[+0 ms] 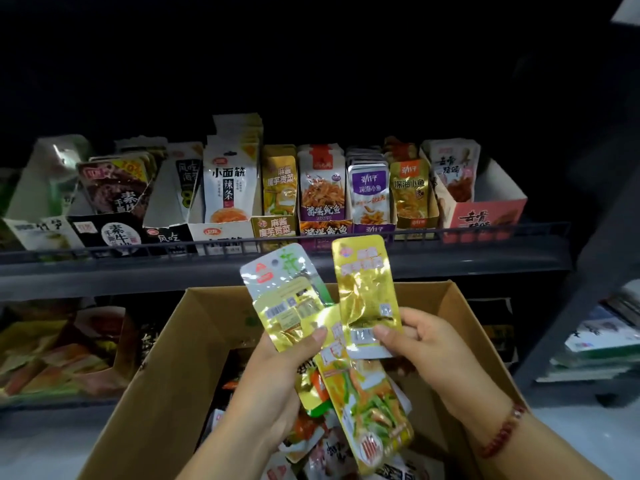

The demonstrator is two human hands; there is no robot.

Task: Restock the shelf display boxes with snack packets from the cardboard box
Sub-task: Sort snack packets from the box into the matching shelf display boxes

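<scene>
My left hand (277,372) grips a fan of snack packets (294,306) over the open cardboard box (156,368); the fan holds gold packets and a silver-and-green one, with one gold packet pointing down. My right hand (426,344) pinches the lower end of an upright gold packet (365,282) beside that fan. More loose packets (311,448) lie in the box below. On the shelf behind stands a row of display boxes; the gold display box (275,228) of matching packets is just above my hands.
The dark shelf rail (138,251) runs across in front of the display boxes. A lower shelf at the left holds orange and yellow snack packs (52,355). Another rack with packaged goods (602,337) stands at the right. A red bead bracelet (502,431) circles my right wrist.
</scene>
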